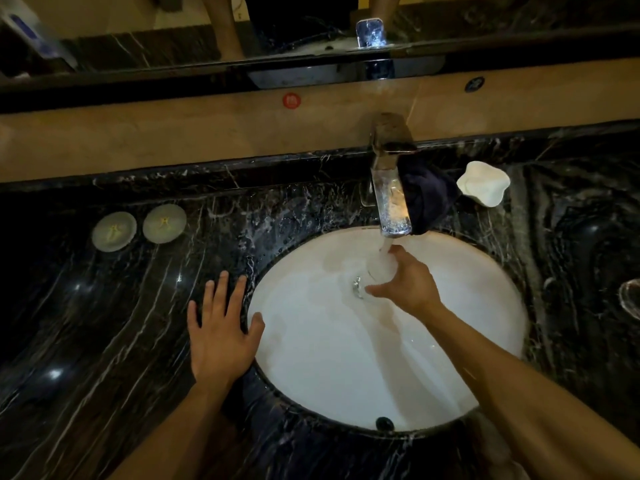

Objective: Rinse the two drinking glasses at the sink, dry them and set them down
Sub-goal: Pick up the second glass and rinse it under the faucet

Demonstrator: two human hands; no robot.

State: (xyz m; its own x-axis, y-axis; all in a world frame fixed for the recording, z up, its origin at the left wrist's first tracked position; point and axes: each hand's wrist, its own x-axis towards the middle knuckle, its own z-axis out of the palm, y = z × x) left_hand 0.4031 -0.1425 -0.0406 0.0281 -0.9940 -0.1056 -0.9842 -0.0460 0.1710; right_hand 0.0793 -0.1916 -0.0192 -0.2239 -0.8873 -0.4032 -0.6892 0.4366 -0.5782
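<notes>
Clear drinking glass [381, 266] under running faucet [389, 188], inside white sink basin [311, 358], above drain. Right hand [407, 284] grips it, thumb and fingers curled round its sides, water pouring in. Left hand [221, 327] flat, fingers spread, on black marble counter [104, 323] at basin's left rim. Second glass [631, 299] near counter's right edge, partly cut off. Dark cloth [427, 195] just beside faucet; white dish [483, 183] toward back edge; two round coasters [138, 226] back left.
</notes>
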